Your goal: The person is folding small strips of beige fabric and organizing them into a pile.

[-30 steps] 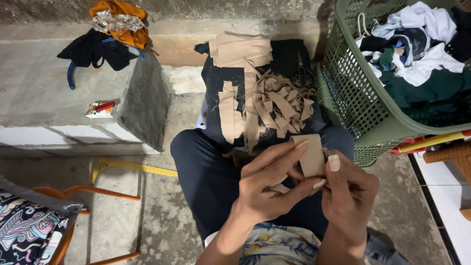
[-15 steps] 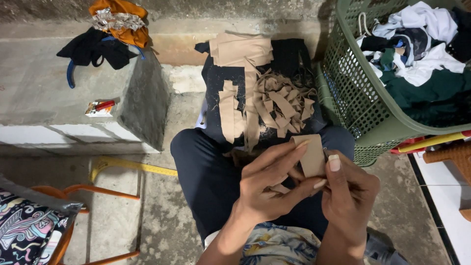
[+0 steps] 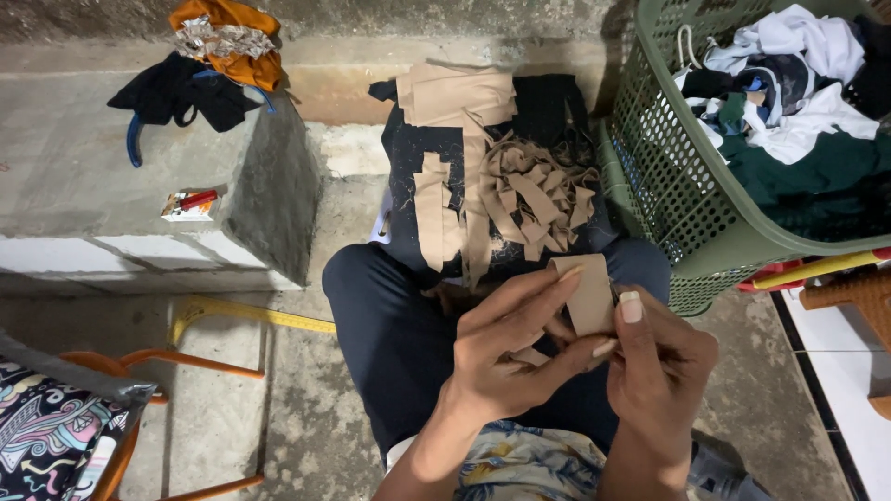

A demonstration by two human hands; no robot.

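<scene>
Both of my hands hold a small tan fabric strip [image 3: 588,295] above my lap. My left hand [image 3: 515,348] wraps under it, fingers pressed along its left edge. My right hand [image 3: 659,362] pinches its right side, thumb up against the strip. Just beyond my knees lies a black cloth [image 3: 557,121] covered with a heap of tan fabric strips [image 3: 534,190] and a larger tan piece [image 3: 455,93]. I sit in dark trousers [image 3: 380,325].
A green laundry basket [image 3: 668,204] full of clothes stands at the right. A concrete block [image 3: 111,213] at the left carries dark and orange garments [image 3: 200,65] and a small box with a red lighter [image 3: 190,202]. A yellow ruler [image 3: 251,314] lies on the floor; an orange chair [image 3: 121,371] at lower left.
</scene>
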